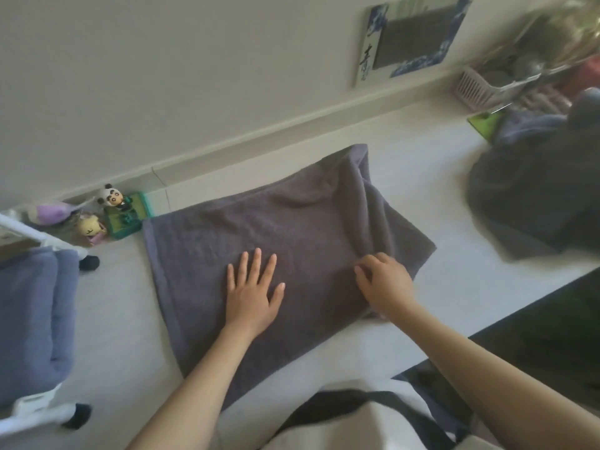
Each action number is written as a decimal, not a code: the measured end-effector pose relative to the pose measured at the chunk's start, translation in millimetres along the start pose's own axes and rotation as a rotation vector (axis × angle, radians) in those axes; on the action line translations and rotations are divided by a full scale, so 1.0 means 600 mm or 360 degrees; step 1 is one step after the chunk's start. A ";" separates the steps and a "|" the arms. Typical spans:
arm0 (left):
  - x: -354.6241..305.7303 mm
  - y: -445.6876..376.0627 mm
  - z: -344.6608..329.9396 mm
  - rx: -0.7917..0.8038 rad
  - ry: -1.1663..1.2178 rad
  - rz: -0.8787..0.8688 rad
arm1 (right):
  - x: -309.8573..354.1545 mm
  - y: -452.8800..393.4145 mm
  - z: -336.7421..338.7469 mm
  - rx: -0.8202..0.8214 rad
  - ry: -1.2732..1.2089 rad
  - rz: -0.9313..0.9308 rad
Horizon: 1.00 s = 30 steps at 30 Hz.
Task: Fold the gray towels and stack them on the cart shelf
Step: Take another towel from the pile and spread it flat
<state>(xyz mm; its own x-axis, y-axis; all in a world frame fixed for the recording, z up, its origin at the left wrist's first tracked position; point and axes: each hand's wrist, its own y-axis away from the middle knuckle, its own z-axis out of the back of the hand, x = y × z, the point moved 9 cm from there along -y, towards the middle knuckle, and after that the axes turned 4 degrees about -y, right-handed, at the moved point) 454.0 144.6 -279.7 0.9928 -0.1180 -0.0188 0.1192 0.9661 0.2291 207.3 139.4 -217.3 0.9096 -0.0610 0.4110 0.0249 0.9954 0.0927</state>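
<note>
1. The gray towel [279, 241] lies spread out on the white surface [454, 164], right in front of the person.
2. Its long side runs from about 8 o'clock up to 2 o'clock across the view. The end at 2 o'clock is bunched and wrinkly.
3. The left hand [251, 287] lies flat on the middle of the towel. Its fingers are straight and spread, and they press the cloth down.
4. The right hand [383, 280] is at 3 o'clock from the left hand, at the messy end. Its fingers are curled and seem to pinch a fold of the towel.
5. So the right hand is nearer the end that, I think, gets folded over next, toward 9 o'clock.
6. More gray towels [535, 190] sit in a pile at 2 o'clock, well apart.
7. Folded towels [32, 313] rest on the cart shelf [35, 414] at 9 o'clock.
</note>
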 end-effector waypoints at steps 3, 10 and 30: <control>-0.013 0.001 0.024 -0.0097 0.0143 0.0158 | -0.089 0.000 0.059 -0.0445 -0.0337 -0.0578; 0.009 0.071 -0.015 -0.0223 0.0345 0.0684 | -0.182 0.037 -0.042 -0.0042 -0.2453 -0.1823; 0.015 0.072 -0.020 -0.0287 0.0166 0.0585 | -0.212 0.027 0.050 -0.0512 -0.2731 -0.1392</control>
<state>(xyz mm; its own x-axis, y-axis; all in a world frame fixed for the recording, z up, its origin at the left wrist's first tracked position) 468.4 187.7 -281.6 0.9640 0.2570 -0.0682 -0.2528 0.9653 0.0652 79.4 160.8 -240.7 -0.6905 -0.2634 0.6737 0.4154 0.6181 0.6674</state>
